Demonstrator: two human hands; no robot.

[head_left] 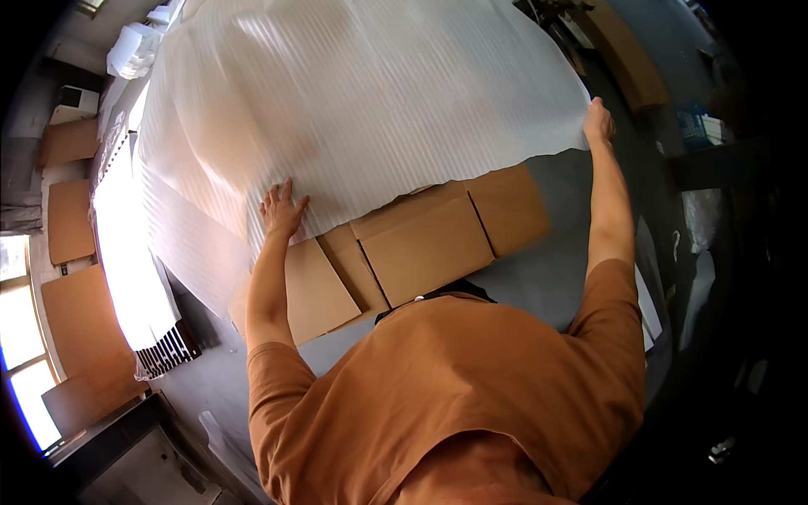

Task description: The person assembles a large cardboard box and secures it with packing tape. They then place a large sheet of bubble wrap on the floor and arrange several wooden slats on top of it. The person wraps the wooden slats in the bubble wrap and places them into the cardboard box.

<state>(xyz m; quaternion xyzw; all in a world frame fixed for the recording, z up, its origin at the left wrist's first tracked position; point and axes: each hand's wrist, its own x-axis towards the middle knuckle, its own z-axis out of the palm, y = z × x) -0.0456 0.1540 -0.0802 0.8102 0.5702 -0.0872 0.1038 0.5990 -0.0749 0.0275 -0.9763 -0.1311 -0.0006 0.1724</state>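
Observation:
A large translucent white foam sheet [404, 93] with fine ribs spreads out in front of me and covers most of a flattened brown cardboard box [425, 244]. The box's near flaps show below the sheet's wavy edge. My left hand [284, 209] lies on the sheet near its close edge, fingers spread. At the sheet's right corner, my right hand [598, 124] is closed on the edge and holds it out to the side. What lies under the rest of the sheet shows only as a faint brownish tint.
To the left is a bright white stack of panels [135, 244] with a dark ribbed end. Cardboard sheets [80, 320] lean by the window [25, 353]. White foam pieces [135, 49] sit at far left. A long cardboard piece [623, 55] lies at far right.

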